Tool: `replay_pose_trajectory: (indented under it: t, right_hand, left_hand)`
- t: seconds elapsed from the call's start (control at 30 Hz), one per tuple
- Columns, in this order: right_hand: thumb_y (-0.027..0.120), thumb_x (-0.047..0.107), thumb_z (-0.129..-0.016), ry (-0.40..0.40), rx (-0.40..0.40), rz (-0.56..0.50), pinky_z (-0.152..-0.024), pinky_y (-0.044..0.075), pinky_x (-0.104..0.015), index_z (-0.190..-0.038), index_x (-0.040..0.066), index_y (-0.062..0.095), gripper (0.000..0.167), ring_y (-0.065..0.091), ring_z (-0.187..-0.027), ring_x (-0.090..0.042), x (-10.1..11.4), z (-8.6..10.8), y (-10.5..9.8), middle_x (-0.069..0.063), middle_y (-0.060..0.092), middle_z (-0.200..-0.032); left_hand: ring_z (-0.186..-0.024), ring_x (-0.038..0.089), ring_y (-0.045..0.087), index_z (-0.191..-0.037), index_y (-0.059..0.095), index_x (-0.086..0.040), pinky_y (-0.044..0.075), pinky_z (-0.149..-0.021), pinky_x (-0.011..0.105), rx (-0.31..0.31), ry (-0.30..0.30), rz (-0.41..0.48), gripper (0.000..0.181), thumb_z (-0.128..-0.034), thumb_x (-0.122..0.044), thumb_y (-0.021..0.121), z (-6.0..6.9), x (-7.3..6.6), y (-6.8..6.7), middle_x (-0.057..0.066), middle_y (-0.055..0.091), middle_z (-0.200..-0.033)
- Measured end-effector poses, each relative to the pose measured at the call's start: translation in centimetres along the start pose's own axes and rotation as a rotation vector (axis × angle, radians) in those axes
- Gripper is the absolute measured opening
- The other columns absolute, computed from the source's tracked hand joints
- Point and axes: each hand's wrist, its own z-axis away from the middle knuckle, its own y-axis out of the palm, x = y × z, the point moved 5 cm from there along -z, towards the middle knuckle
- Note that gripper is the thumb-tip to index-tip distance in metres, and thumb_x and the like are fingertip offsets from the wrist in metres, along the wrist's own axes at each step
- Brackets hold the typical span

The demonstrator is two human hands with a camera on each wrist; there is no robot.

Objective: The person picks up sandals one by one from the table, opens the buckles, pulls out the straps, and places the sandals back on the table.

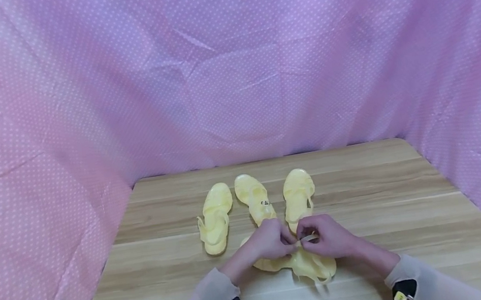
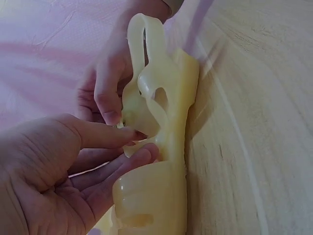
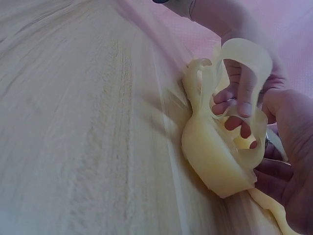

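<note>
A pale yellow jelly sandal (image 1: 309, 266) lies crosswise on the table under both hands. My left hand (image 1: 271, 240) pinches its ankle strap between thumb and fingers. From the other side my right hand (image 1: 328, 236) also pinches the strap, close to the left fingertips. In the left wrist view, a tiny metal part shows between the fingertips, mostly hidden by them. The looped heel piece (image 3: 259, 54) stands up from the sandal in the right wrist view. Part of the sandal is covered by the left hand and forearm in the head view.
Behind the hands lie three more yellow sandals: one at the left (image 1: 216, 220), one in the middle (image 1: 254, 199) and one at the right (image 1: 298, 196). Wood-patterned table (image 1: 389, 190) lies beneath. Pink dotted cloth (image 1: 233, 94) hangs around its back and sides.
</note>
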Motion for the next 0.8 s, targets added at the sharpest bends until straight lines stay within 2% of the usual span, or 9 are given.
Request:
replay_pose_trajectory:
  t: [0.1,0.27,0.47,0.6,0.8]
  right_hand:
    - [0.073,-0.005,-0.084,-0.005,0.007,-0.014,-0.077,0.063,-0.026,-0.092,0.017,0.071,0.024,0.071,-0.089,-0.002,0.05,0.01,-0.02,0.006,0.074,-0.091]
    - [0.073,-0.005,-0.083,-0.006,-0.003,-0.013,-0.067,0.06,-0.024,-0.092,0.017,0.071,0.024,0.067,-0.083,-0.001,0.11,0.05,-0.19,0.005,0.073,-0.088]
    - [0.073,-0.005,-0.083,-0.005,-0.009,-0.023,-0.065,0.059,-0.023,-0.092,0.019,0.07,0.026,0.065,-0.079,0.001,0.29,0.04,-0.27,0.007,0.072,-0.087]
    - [0.073,-0.005,-0.084,0.0,0.001,-0.035,-0.067,0.061,-0.024,-0.092,0.017,0.071,0.024,0.067,-0.082,0.0,0.38,0.06,-0.25,0.006,0.074,-0.089]
    - [0.073,-0.004,-0.086,0.001,0.015,-0.023,-0.064,0.06,-0.023,-0.093,0.015,0.071,0.02,0.066,-0.081,0.001,0.31,0.13,-0.29,0.007,0.072,-0.088]
  left_hand:
    - [-0.057,-0.012,0.063,-0.09,0.086,-0.009,0.053,-0.059,0.009,0.015,0.004,-0.047,0.004,-0.089,-0.007,0.083,0.07,0.01,-0.09,0.0,0.081,-0.074]
    - [-0.052,-0.012,0.058,-0.086,0.087,-0.012,0.051,-0.055,0.01,0.029,-0.029,-0.116,0.005,-0.0888,-0.012,0.083,-0.11,-0.04,-0.43,-0.003,0.079,-0.069]
    - [-0.044,-0.007,0.057,-0.089,0.086,-0.01,0.046,-0.048,0.012,0.014,-0.054,-0.061,0.013,-0.0959,-0.017,0.078,-0.09,-0.3,-0.49,-0.001,0.078,-0.066]
    - [-0.047,-0.004,0.062,-0.091,0.086,-0.009,0.054,-0.053,0.014,0.012,-0.083,-0.005,0.009,-0.0955,-0.014,0.08,0.08,-0.02,-0.23,0.004,0.081,-0.075]
    - [-0.048,-0.005,0.061,-0.092,0.086,-0.01,0.055,-0.055,0.014,0.032,-0.117,-0.029,0.007,-0.0952,-0.014,0.08,0.35,0.32,-0.1,0.0,0.082,-0.078]
